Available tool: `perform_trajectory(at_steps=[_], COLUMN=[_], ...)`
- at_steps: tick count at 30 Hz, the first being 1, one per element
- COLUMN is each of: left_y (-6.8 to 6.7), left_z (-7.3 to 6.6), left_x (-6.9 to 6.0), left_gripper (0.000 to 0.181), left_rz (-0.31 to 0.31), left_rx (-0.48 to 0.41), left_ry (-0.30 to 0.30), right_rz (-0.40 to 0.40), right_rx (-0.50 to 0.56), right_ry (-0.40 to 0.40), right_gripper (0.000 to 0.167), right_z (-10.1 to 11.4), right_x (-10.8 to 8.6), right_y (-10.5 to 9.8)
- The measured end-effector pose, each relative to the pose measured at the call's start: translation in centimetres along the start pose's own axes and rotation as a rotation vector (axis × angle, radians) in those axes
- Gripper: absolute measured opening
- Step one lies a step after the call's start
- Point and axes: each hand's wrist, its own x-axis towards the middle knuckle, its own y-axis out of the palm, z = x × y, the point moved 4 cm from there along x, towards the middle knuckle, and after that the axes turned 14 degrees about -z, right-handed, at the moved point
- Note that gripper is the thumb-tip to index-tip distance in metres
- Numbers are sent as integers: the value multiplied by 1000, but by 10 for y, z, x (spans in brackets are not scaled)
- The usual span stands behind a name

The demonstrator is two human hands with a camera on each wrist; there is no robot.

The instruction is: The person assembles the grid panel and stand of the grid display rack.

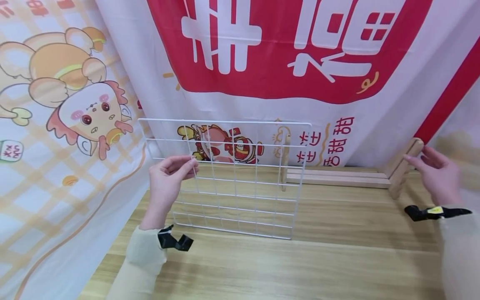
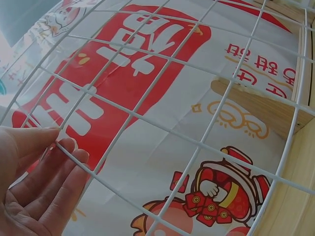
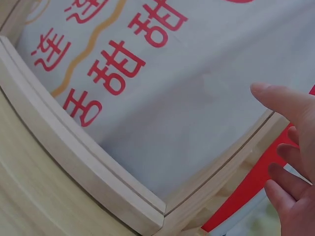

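Your left hand [image 1: 168, 177] pinched the white wire grid [image 1: 235, 195] near its left side, thumb against fingers, holding it up before the printed cloth [image 1: 285, 89]. Whether the grid's lower edge touched the counter [image 1: 262, 266], I couldn't tell. Your right hand [image 1: 438, 173] was loosely open at the wooden stand's [image 1: 337, 179] right end, thumb and fingers parted about the upright; contact was unclear. The stand sat along the counter's back, its left upright showing through the grid.

Head view forward and down, wrists' closer
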Motion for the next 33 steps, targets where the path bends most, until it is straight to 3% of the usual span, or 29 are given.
perform_trajectory(at_steps=[6,18,33], left_y=[1,0,1], left_z=[-1,1,0], left_x=[0,-2,-1], left_gripper=[27,26,27], left_rz=[5,4,7], left_rx=[-1,1,-19], left_ry=[18,0,-6], right_rz=[22,37,87], right_rx=[73,-53,-109], right_ry=[46,79,57], right_gripper=[82,93,97], right_z=[2,8,9], right_x=[12,17,23], right_y=[6,12,15])
